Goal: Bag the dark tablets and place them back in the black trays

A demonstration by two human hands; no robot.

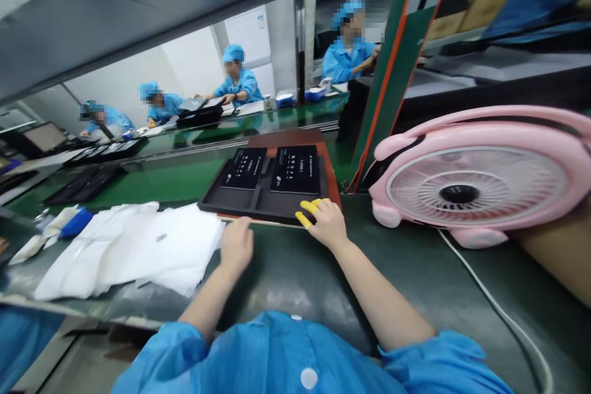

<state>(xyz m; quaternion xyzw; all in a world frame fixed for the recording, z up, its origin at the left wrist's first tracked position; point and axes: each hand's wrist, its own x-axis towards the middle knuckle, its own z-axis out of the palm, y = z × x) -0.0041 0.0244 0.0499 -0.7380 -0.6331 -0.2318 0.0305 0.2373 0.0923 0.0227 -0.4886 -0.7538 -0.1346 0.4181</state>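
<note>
Landmark: the dark tray lay on the green bench top, and every place below was given relative to it.
Left hand: the left hand rested at the tray's near edge, toward its left corner, fingers curled down; whether it gripped the rim or only touched it could not be told.
Right hand: the right hand lay on the tray's near right corner, its yellow finger cots pressed flat on the rim, open and holding nothing.
Contents: two black cards sat side by side in the tray's far half, printed faces up.
Handling judgement: with loose cards inside, the tray probably needed both hands level and a slow slide, so nothing shifted.
Left of tray: white bags lay spread just beside it, nearly touching its near left corner.
Right of tray: a pink fan stood near, its white cable trailing toward the person.
Beyond tray: co-workers in blue sat well apart along the line.
</note>
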